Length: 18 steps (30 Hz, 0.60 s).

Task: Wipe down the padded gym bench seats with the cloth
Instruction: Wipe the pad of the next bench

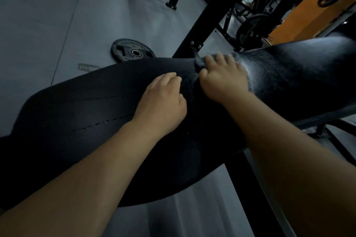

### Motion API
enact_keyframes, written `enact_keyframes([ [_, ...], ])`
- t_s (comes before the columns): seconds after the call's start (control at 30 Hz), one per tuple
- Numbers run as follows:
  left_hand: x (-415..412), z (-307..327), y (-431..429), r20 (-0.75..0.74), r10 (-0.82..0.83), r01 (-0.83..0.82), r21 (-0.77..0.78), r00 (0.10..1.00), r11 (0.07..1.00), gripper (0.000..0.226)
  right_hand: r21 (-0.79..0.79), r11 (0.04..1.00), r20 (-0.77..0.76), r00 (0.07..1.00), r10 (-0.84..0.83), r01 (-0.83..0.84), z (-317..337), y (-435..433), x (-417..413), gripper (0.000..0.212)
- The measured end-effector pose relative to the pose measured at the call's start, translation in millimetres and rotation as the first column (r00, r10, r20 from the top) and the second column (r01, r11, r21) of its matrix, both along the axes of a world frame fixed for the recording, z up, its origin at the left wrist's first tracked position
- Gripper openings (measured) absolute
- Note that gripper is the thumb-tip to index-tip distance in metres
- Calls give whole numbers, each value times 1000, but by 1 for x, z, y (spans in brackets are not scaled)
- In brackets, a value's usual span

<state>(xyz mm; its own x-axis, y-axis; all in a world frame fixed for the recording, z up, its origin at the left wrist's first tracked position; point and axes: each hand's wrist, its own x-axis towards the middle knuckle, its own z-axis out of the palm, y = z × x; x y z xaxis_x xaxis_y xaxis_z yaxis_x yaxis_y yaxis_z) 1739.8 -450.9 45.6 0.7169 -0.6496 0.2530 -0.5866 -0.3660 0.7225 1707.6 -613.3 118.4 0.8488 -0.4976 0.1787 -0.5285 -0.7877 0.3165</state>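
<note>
The right hand (225, 77), fingers wide, presses the dark cloth (199, 62) on the black padded seat (77, 111); the left hand (163, 102) is just beside it, fingers bent, and I cannot tell its grip.

On bench pad (77, 121), left hand (161, 100) beside right hand (223, 77), cloth (200, 61) seemingly beneath the right; weight plate (133, 52) on floor (57, 15) behind.

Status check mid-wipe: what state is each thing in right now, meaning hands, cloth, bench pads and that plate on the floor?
Left hand: fingers curled, gripping the cloth's edge.
Right hand: fingers spread, pressing the cloth; blurred.
Cloth: dark, bunched on the bench under both hands.
Near pad: seam stitching worn.
Far pad: pale streak beside the right hand.
Weight plate: flat on the floor.
</note>
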Motion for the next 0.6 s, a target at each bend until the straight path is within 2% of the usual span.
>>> enact_keyframes([
  [0.1,6,1,7,-38,13,-12,34,999,999,53,36,980,-107,974,201,-198,-16,34,-10,67],
  [0.17,10,1,10,-50,11,-9,50,999,999,56,78,966,-152,954,258,-248,-9,30,-30,66],
  [0.27,10,3,10,-40,-17,19,56,999,998,56,20,991,-108,985,133,-131,10,-9,-8,61],
  [0.33,10,2,10,-14,-8,9,78,1000,997,55,1,998,-88,995,57,-57,4,-5,24,56],
  [0.4,10,-1,11,-12,8,-6,95,1000,995,52,16,988,-124,980,153,-153,-14,22,35,55],
  [0.5,12,-5,14,-19,19,-17,59,1000,998,49,90,937,-185,918,350,-339,-16,35,2,69],
  [0.53,13,-6,15,-32,18,-17,45,999,999,50,94,936,-192,916,352,-339,-8,24,-4,71],
  [0.6,13,-7,17,-60,24,-22,30,998,999,52,49,975,-172,959,224,-219,6,-1,5,65],
])
